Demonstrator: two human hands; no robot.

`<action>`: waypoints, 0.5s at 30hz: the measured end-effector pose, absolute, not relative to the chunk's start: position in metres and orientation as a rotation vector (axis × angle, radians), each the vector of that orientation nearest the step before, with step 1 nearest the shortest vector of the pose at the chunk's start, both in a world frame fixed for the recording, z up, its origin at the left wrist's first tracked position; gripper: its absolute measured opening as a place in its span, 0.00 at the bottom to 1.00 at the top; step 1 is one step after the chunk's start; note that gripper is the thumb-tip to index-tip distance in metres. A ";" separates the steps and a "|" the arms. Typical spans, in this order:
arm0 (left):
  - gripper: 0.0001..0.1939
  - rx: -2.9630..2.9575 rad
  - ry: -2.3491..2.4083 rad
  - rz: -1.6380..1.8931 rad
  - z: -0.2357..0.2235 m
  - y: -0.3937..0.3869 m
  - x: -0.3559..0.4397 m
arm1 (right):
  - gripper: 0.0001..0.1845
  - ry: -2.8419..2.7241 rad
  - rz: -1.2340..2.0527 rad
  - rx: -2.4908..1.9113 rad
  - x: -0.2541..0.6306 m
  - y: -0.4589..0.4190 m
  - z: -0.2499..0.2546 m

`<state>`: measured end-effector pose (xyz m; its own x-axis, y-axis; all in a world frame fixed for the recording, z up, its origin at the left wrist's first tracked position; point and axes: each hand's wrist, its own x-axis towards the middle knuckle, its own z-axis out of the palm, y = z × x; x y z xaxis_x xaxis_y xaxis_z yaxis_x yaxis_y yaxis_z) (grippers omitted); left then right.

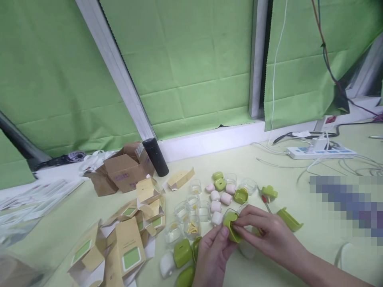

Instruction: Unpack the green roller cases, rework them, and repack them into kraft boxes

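Note:
Both my hands meet low in the middle of the view on a small green plastic case (231, 226). My left hand (213, 255) pinches it from below with thumb and fingers closed. My right hand (265, 233) grips its right side with curled fingers. Around them on the pale table (299, 255) lie more green cases (182, 252), pale pink pieces (220, 198) and several small clear plastic boxes (198, 209), one holding a yellow coil (192, 227).
Opened brown cardboard packets (125, 243) pile up at the left, with a brown box (122, 172) and a black cylinder (155, 157) behind. A green strip (289, 219) and a red-handled tool (264, 199) lie right of my hands. A white power strip (320, 152) with cables sits far right.

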<state>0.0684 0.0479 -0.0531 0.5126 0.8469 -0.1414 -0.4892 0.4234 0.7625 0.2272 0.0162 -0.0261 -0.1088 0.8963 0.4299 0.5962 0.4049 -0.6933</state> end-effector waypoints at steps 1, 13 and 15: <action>0.12 0.725 0.583 0.897 -0.055 0.047 0.069 | 0.11 -1.841 0.380 -1.315 0.226 0.015 -0.026; 0.17 0.842 0.750 0.874 -0.047 0.045 0.067 | 0.06 -1.713 0.597 -1.494 0.231 0.014 -0.016; 0.16 0.937 0.787 0.883 -0.050 0.045 0.066 | 0.06 -1.681 0.673 -1.531 0.232 0.015 -0.015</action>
